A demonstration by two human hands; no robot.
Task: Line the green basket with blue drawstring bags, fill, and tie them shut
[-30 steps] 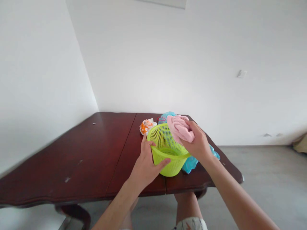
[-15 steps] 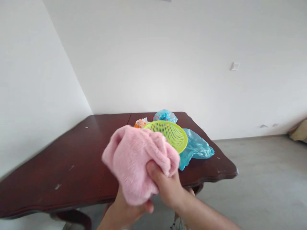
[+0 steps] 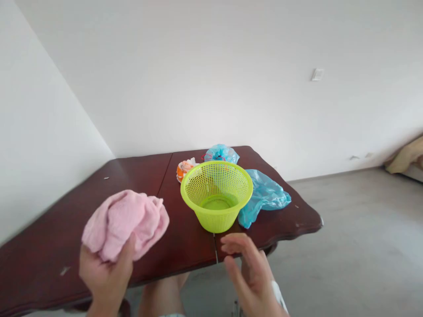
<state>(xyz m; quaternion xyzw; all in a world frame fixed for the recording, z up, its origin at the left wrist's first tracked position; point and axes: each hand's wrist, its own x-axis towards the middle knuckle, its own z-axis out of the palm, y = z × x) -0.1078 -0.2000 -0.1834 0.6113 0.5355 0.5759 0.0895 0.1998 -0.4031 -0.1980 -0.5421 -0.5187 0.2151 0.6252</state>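
The left hand [image 3: 104,275] bunches a pink cloth [image 3: 127,222] in curled fingers above the table's [image 3: 148,176] near left, while the right hand [image 3: 253,275], fingers loosely spread, hovers empty near the basket [image 3: 216,198].

No sleeves are being worn: the left hand [image 3: 105,277] and right hand [image 3: 253,281] are being shown bare, with no rings or watch visible. Bare knees are being seen below, and a strip of light-coloured patterned cloth is being worn at the lower edge.
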